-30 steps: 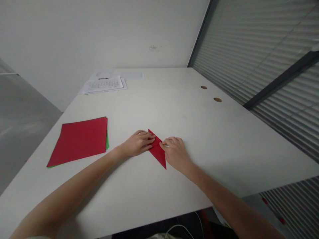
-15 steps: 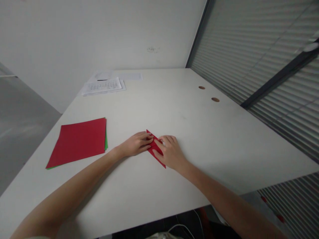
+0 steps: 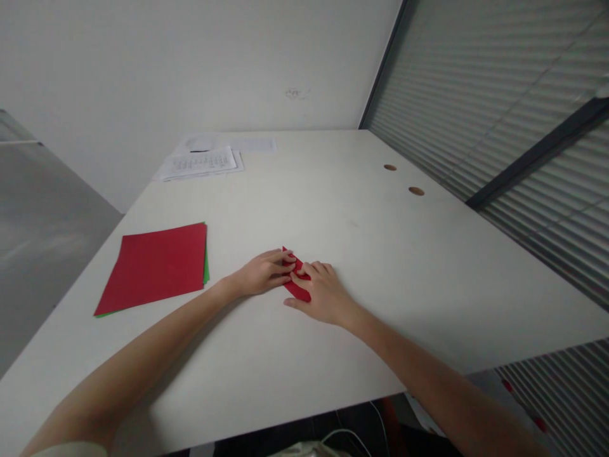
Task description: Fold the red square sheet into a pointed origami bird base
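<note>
A small folded piece of red paper point(image 3: 298, 292) lies on the white table between my two hands, its upper corner pointing away from me. My left hand point(image 3: 263, 273) holds it down from the left, with the fingertips pressed on its upper part. From the right, my right hand point(image 3: 326, 296) grips the lower part, fingers bent over the paper and thumb stretched out at the near edge. Both hands cover much of the paper, so its exact folds cannot be made out.
Left of my left hand lies a stack of red sheets point(image 3: 157, 266) with a green sheet point(image 3: 206, 266) showing beneath. Printed papers point(image 3: 202, 163) rest at the far left. Two round holes, one nearer point(image 3: 416, 191), pierce the white table point(image 3: 333, 203) near the window blinds point(image 3: 480, 95).
My right hand has shifted its grip: the thumb has moved down to the near edge. The lower corner of the red paper, which stuck out before, no longer shows. My left hand stays on the paper.
</note>
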A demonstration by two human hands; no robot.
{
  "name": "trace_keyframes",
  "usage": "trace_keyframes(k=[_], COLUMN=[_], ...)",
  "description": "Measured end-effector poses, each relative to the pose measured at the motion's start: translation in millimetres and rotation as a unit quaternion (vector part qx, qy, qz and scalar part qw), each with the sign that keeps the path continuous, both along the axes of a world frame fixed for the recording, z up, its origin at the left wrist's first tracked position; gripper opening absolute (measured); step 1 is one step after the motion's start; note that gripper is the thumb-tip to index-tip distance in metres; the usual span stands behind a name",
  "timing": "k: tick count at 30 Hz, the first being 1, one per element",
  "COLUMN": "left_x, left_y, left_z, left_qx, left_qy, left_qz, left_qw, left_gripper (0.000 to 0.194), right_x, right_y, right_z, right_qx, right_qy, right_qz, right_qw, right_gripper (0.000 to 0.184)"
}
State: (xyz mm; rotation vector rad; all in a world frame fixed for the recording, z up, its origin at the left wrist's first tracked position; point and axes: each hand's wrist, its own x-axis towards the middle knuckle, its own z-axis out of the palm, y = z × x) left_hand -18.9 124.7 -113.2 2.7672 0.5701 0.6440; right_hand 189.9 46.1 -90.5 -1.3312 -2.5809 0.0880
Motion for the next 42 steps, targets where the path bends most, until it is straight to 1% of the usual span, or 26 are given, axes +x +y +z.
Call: trace_keyframes(k=[4,8,13,16,21,27,30,33,37,42], left_x=[0,-1,-2,-2,-2,-2,-1,-2,-3,-4], left_y=[1,2,3,3,-2,-5,-5,-4,-5,-4], left_z=[0.8,-1.1,-2.6,-1.1,2.1,6.5,7.3,7.3,7.7,8.7], left_qx=[-0.01,-0.012,-0.025,-0.034,-0.026,-0.043,-0.033,-0.026,-0.038,-0.048], left_qy=[-0.003,0.001,0.015,0.032,0.03,0.059,0.071,0.086,0.09,0.093], left_qz=[-0.002,0.003,0.011,0.025,0.028,0.026,0.03,0.033,0.042,0.035], left_qw=[1.0,1.0,1.0,0.999,0.999,0.997,0.997,0.995,0.994,0.994], left_gripper=[0.03,0.031,0.031,0.03,0.03,0.037,0.039,0.038,0.04,0.043], right_x=[7,11,11,13,12,10,11,13,20,28], right_y=[0,-5,0,2,1,1,0,0,4,9], right_z=[-5.7,-11.0,-7.4,-6.4,-7.0,-4.9,-6.5,-9.7,-12.9,-11.6], right_qx=[0.017,0.035,0.043,0.042,0.042,0.023,0.016,0.024,0.035,0.035], right_qy=[0.031,0.067,0.027,0.028,0.032,0.048,0.05,0.055,0.085,0.107], right_qz=[0.026,0.021,0.029,0.038,0.029,0.029,0.03,0.028,0.004,-0.01], right_qw=[0.999,0.997,0.998,0.998,0.998,0.998,0.998,0.998,0.996,0.994], right_gripper=[0.052,0.044,0.041,0.037,0.04,0.032,0.035,0.036,0.027,0.02])
